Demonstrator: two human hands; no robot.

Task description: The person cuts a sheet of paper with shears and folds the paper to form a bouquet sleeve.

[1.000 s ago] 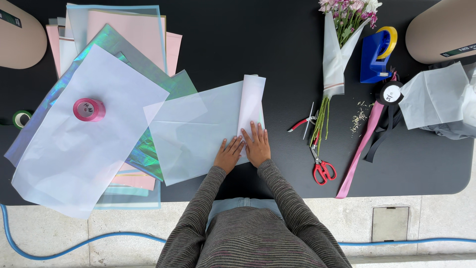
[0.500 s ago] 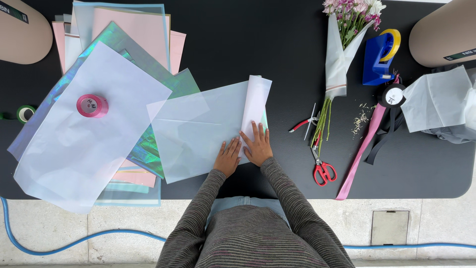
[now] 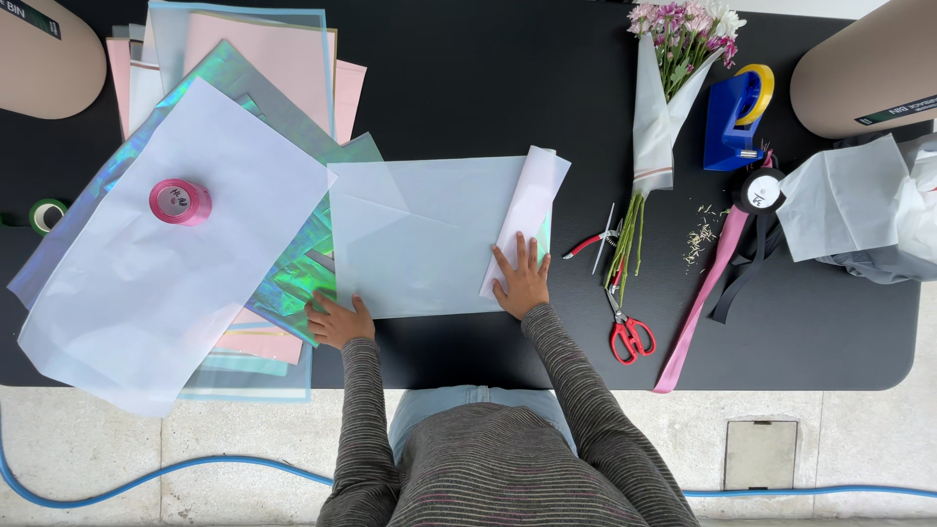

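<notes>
A pale translucent sheet (image 3: 429, 234) lies on the black table (image 3: 488, 78), its right edge folded over into a white flap (image 3: 532, 200). My right hand (image 3: 522, 278) presses flat, fingers spread, on the lower end of that flap. My left hand (image 3: 337, 320) rests at the sheet's lower left corner, fingers curled on its edge where it meets an iridescent green sheet (image 3: 298, 273).
A pile of pink, white and iridescent sheets (image 3: 176, 254) lies at the left with a pink tape roll (image 3: 180, 201) on it. To the right are a wrapped flower bunch (image 3: 664, 107), red-handled pliers (image 3: 590, 242), red scissors (image 3: 630, 332), pink ribbon (image 3: 698, 303), blue tape dispenser (image 3: 737, 117) and crumpled paper (image 3: 859, 210).
My left hand has slid from beside the right hand to the sheet's lower left corner. The right hand stays on the folded flap. The view has shifted slightly.
</notes>
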